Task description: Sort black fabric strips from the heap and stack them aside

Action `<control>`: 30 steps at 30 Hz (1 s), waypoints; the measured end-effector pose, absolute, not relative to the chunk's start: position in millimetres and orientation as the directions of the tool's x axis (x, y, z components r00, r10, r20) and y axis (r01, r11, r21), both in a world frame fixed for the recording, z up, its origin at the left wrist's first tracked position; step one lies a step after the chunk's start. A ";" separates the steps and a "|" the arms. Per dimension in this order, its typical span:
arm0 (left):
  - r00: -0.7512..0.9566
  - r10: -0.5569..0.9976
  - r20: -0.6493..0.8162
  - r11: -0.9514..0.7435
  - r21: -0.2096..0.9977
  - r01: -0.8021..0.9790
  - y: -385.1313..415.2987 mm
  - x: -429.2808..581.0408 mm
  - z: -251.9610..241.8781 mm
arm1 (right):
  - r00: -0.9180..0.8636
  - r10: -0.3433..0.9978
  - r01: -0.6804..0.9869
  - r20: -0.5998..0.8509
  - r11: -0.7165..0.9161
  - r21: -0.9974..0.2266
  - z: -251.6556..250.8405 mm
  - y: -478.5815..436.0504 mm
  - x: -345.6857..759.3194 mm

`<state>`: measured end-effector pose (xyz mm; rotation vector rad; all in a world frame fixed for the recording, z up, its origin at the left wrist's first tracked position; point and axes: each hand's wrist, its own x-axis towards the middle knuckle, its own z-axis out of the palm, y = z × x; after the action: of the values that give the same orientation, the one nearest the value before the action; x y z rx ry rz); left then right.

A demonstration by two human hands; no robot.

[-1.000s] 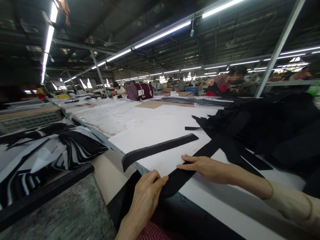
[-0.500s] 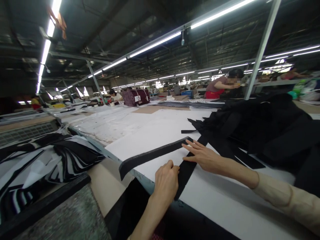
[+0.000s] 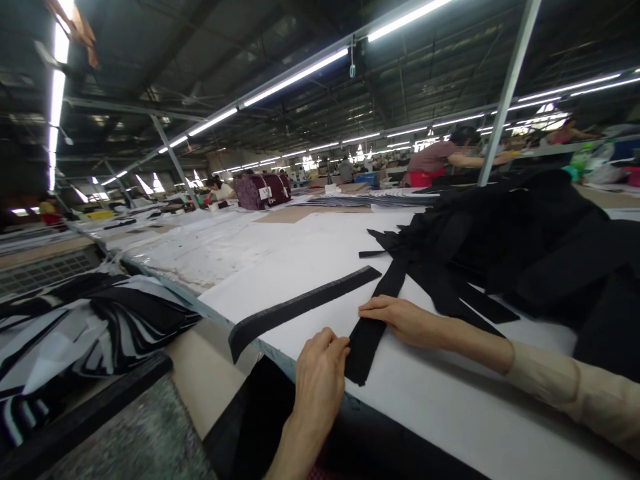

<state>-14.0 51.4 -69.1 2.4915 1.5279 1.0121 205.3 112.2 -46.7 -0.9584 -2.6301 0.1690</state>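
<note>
Black fabric strip (image 3: 367, 353) lies under the open, flat right hand (image 3: 405, 320); left hand (image 3: 320, 373) curls empty beside it.

Long rows of fluorescent tubes (image 3: 295, 78) under a dark steel-trussed roof (image 3: 200, 40) (factory-hall scale, the far end lost in glare), slanted grey steel posts (image 3: 509, 93), white-covered cutting tables (image 3: 240, 257) stretching far back.

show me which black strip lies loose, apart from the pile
The long black fabric strip by the table edge lies alone on the white sheet; the strip at the right hand runs into the black pile.
</note>
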 end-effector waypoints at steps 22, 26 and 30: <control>0.311 0.786 0.534 -0.593 0.512 0.621 43.2 -28.8 -67.5 | -0.857 0.507 0.459 0.093 0.833 -0.309 -23.4 85.4 181.0; 0.225 0.795 0.564 -0.561 0.541 0.626 35.2 -31.2 -69.9 | -0.840 0.540 0.497 0.063 0.810 -0.310 -23.5 85.5 182.3; 0.260 0.731 0.631 -0.602 0.418 0.681 31.9 -28.1 -76.3 | -0.827 0.562 0.535 0.008 0.790 -0.299 -21.8 80.3 179.3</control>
<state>-28.1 31.9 -76.3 2.4442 1.3721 1.2783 179.3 80.3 -21.8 -0.8846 -2.8809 0.4374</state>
